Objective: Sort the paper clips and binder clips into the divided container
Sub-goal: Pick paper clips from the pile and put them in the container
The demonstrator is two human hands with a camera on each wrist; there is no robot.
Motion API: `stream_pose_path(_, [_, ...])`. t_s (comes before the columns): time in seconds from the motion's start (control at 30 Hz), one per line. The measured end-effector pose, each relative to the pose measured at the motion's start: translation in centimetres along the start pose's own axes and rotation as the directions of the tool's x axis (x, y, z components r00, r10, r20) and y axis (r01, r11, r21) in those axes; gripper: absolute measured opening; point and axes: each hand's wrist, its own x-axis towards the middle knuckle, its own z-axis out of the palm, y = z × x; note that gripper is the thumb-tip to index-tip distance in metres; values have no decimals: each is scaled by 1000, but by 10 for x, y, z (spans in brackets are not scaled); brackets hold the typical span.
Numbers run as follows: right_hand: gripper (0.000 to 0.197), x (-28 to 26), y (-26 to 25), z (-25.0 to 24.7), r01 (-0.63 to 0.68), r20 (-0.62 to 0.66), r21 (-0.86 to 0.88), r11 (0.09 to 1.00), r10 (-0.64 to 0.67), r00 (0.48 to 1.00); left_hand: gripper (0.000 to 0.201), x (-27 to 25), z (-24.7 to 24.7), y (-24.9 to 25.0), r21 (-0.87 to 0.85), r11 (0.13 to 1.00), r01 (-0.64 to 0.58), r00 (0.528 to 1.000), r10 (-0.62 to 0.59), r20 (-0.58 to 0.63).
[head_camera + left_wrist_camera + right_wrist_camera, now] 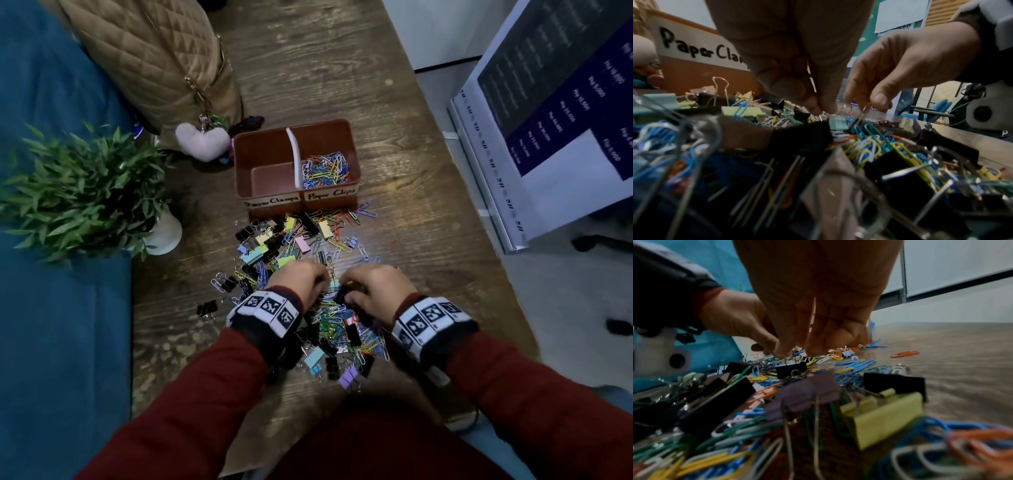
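A brown divided container [239, 161] stands on the wooden table. Its left compartment, labelled "Paper Clamps", is bare; the right one, labelled "Paper Clips", holds coloured paper clips [327, 169]. A mixed pile of paper clips and binder clips [294, 240] spreads from the container toward me. Both hands reach down into the pile's middle. My left hand [301, 277] [818, 107] pinches the wire handle of a small teal binder clip [836, 124]. My right hand [373, 287] [809, 350] pinches a wire handle [866, 108] of a black binder clip [342, 294]. The fingertips of the two hands almost meet.
A potted green plant [78, 195] stands at the table's left edge. A quilted tan bag [150, 61] with a pink heart charm [202, 142] sits behind the container on the left. A printed board [555, 113] leans at the right. A blue sofa [51, 308] borders the left side.
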Motion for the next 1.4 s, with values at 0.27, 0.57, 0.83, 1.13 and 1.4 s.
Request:
stream_pose_path(0.27, [14,-2,5,-3,27,-61,-1,1000,-27,998,19,-4,6,10,57,997,-44,999,44,-1])
stream_pose_path(0.57, [9,-11,58,-47,-305,-335,146,941,337,880,9,-15,-16,4,-312,938,152,961,-214,-176])
stream_pose_path(0.83, [23,-9,43,-38,-71,-275,-95,993,42,961,8,-62,-26,-46,-220,891,397,851,-447,-276])
stream_pose_path(1.13, [39,-19,-6,12,238,256,-305,922,-161,953,37,-57,16,3,40,984,174,983,-171,-60])
stream_pose_path(1.4, [25,-27,1,26,132,163,-181,975,-103,981,36,-52,27,0,56,982,183,983,-183,0])
